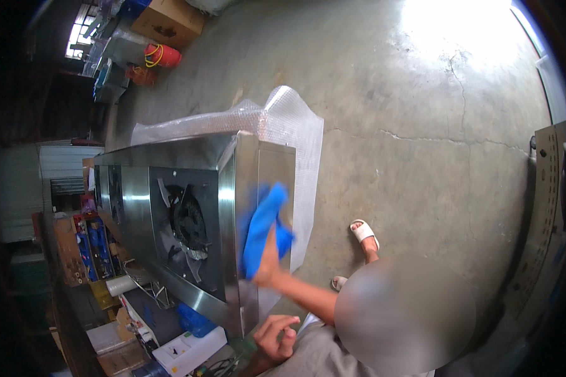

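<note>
Gripping 1 blue cloth (262, 227) w/ R hand (268, 266), closed, at edge of 1 steel unit (227, 201); L hand (277, 337) half-curled, empty.

hands: 2 (right hand (267, 269), left hand (275, 337)) | blue cloth (265, 227): 1, at right edge of steel unit (248, 166) | steel unit: 1 | dark panels (209, 188) set in it: at least 2 | sandals (361, 232): 2 | bubble-wrap sheets (295, 120): at least 1 | bright red container (166, 56): 1

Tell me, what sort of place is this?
Probably a workshop or warehouse, though I can't tell which: it has a cracked concrete floor, a steel unit with bubble wrap beside it, and a cardboard box among other stored goods.
</note>
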Available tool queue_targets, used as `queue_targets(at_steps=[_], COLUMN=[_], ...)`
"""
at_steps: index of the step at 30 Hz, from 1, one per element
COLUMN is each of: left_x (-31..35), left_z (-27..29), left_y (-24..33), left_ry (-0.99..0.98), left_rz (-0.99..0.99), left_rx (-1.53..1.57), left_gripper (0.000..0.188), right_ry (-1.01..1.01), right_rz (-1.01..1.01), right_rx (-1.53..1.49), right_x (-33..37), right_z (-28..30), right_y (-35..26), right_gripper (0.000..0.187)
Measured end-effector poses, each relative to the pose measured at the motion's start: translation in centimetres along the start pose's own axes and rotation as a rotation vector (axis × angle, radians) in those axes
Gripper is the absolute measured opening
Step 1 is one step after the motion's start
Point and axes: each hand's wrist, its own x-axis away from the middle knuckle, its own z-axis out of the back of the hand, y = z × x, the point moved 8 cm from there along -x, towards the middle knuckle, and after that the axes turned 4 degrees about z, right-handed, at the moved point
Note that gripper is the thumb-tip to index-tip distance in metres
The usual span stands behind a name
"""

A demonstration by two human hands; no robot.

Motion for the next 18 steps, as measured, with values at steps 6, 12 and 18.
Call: queue_targets(at_steps=[6, 12, 18], left_x=[0.7, 1.1, 1.2], left_z=[-1.6, -3.5, -4.6], left_y=[-1.2, -1.5, -1.3], left_ry=[-0.130, -0.118, -0.139], left_rz=[0.023, 0.066, 0.107], left_rx=[0.057, 0.082, 0.097], left_gripper=[0.024, 0.036, 0.038], right_ry=[-0.056, -0.061, 0.125], right_rz=[0.286, 0.478, 0.166], right_rx=[0.529, 0.455, 0.444], right_x=[-11.1, -1.9, -7.0], right_z=[3.3, 0.2, 5.9], right_y=[0.2, -4.8, 4.4], right_gripper=[0.056, 0.059, 0.059])
